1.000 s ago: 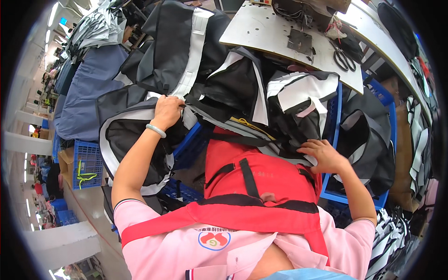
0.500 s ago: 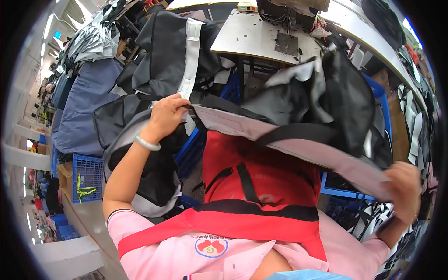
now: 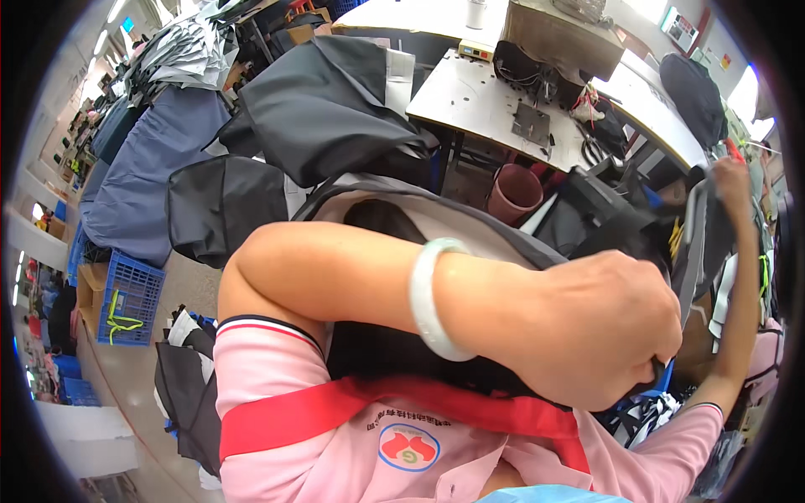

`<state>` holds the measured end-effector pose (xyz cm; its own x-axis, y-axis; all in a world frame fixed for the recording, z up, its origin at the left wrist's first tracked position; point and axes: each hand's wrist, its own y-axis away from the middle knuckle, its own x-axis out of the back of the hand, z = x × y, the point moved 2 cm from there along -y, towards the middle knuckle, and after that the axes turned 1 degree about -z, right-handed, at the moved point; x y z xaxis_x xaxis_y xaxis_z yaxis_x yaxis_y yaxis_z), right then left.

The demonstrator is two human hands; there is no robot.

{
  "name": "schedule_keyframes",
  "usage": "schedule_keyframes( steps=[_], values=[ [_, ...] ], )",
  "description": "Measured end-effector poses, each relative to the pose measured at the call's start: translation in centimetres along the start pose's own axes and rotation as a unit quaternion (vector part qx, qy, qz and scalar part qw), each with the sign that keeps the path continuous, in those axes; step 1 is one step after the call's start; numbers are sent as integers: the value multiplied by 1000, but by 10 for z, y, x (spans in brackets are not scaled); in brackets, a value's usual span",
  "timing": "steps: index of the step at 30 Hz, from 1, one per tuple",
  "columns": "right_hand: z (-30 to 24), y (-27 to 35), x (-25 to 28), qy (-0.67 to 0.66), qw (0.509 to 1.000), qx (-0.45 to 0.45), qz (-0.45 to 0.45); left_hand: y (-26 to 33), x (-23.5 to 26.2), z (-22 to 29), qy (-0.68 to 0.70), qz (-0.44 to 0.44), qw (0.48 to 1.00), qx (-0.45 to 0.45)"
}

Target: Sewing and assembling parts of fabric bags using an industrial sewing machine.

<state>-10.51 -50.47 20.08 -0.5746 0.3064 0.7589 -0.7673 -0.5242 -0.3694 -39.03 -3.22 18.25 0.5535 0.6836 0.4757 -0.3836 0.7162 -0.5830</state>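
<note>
A large black fabric piece with a pale grey inner side drapes over my lap, partly hidden under my left forearm. My left hand has crossed in front of my chest, its fingers curled tight on a dark edge of this fabric. At the far right, my raised right hand grips the top of a grey and black fabric flap. That hand is slightly blurred. Whether the flap and the lap piece are one and the same is hard to make out between the folds.
A sewing machine stands on a white table ahead, with scissors near its edge. Below is a brownish bin. Black fabric is heaped ahead left, beside dark blue fabric and a blue crate.
My left hand has swung from the left across to the right. The right hand has risen to the far right, pulling fabric up. The grey edge is no longer stretched between both hands.
</note>
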Motion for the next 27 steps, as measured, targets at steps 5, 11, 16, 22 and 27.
schedule_keyframes(
  steps=[5,11,16,22,27],
  values=[
    [-140,16,-111,-186,982,15,-19,-3,18,-74,-24,32,996,76],
    [-180,92,-264,-480,855,-124,-150,6,20,-151,-64,51,992,101],
    [-319,45,-237,-427,868,-138,-213,4,28,-189,-96,54,984,141],
    [-279,14,-154,-458,869,-184,-40,19,77,-240,-70,87,958,263],
    [-305,-38,38,-689,709,-144,-36,16,92,-270,-56,96,934,340]
  ],
)
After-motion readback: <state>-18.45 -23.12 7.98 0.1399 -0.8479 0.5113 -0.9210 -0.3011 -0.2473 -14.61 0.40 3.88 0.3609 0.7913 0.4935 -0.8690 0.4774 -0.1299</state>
